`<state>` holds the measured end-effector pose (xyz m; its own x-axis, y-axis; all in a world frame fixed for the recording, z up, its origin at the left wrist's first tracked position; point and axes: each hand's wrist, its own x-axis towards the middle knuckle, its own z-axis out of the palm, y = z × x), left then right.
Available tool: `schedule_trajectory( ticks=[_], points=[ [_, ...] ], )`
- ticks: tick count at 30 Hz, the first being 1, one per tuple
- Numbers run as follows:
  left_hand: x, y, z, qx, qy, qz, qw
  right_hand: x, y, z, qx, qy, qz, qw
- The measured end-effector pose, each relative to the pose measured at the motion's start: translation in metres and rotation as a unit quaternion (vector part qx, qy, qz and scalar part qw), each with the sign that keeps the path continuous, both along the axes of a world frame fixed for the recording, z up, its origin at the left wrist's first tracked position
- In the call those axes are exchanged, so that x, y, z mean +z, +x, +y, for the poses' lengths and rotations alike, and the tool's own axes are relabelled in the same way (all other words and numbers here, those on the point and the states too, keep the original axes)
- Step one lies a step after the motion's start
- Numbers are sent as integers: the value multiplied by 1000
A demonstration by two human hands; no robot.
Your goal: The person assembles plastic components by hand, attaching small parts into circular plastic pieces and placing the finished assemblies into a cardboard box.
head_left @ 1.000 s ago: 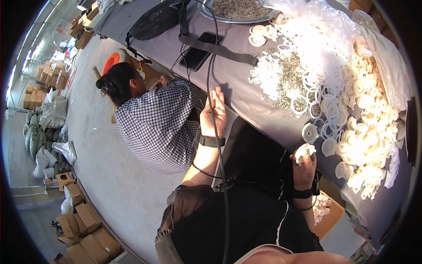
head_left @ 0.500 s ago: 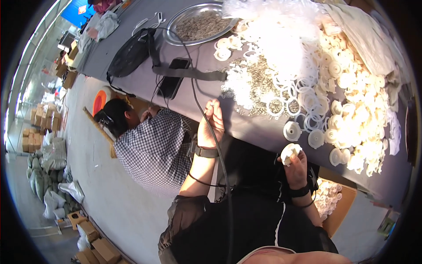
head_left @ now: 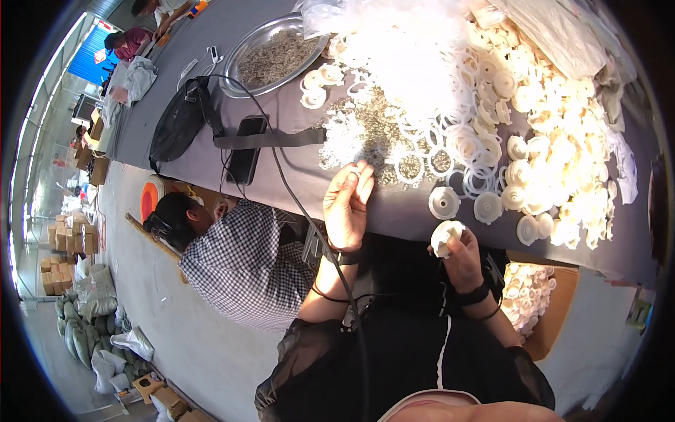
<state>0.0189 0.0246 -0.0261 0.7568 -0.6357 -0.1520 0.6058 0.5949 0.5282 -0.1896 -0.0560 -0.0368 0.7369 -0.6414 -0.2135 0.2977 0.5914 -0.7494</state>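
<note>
My left hand (head_left: 346,214) is raised at the table's front edge, thumb and fingertips pinched together. Whatever lies between those fingertips is too small to make out. In front of it spread piles of small white pieces (head_left: 344,141) and small metal-coloured pieces (head_left: 383,118). My right hand (head_left: 464,266) grips a round white plastic part (head_left: 446,239) with a notched rim, near the edge. Just beyond that part lie two white plastic discs, one of them a cupped disc (head_left: 444,203). Loose white rings (head_left: 409,169) are scattered behind them.
A large heap of white plastic parts (head_left: 555,169) covers the table's right side. A metal tray (head_left: 242,88) of small pieces, a black phone (head_left: 246,151) and a black pouch (head_left: 179,126) lie leftward. A cable crosses my left forearm. A person in a checked shirt (head_left: 239,264) sits close left.
The whole view has shifted, so the table's things appear further left. My left hand has moved rightward over the table edge, nearer my right hand. The right hand still holds the white part.
</note>
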Motion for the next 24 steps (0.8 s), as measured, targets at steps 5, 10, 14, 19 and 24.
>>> schedule_trajectory(
  ticks=[5, 10, 14, 19, 24],
  points=[
    [3, -4, 6, 10, 18, -26, 999, 2, -1, 0, 2, 8, 2, 1000],
    [15, -11, 12, 17, 25, -51, 998, 6, 0, 2, 8, 5, 1, 1000],
    [24, -17, 14, 23, 39, -60, 997, 4, -1, 2, 14, 1, -9, 1000],
    [31, -23, 16, 32, 65, -82, 994, 2, -2, 2, 9, 2, -9, 1000],
    [36, -26, 16, 41, 75, -100, 991, 2, -3, 2, 14, 6, -11, 1000]
  ],
)
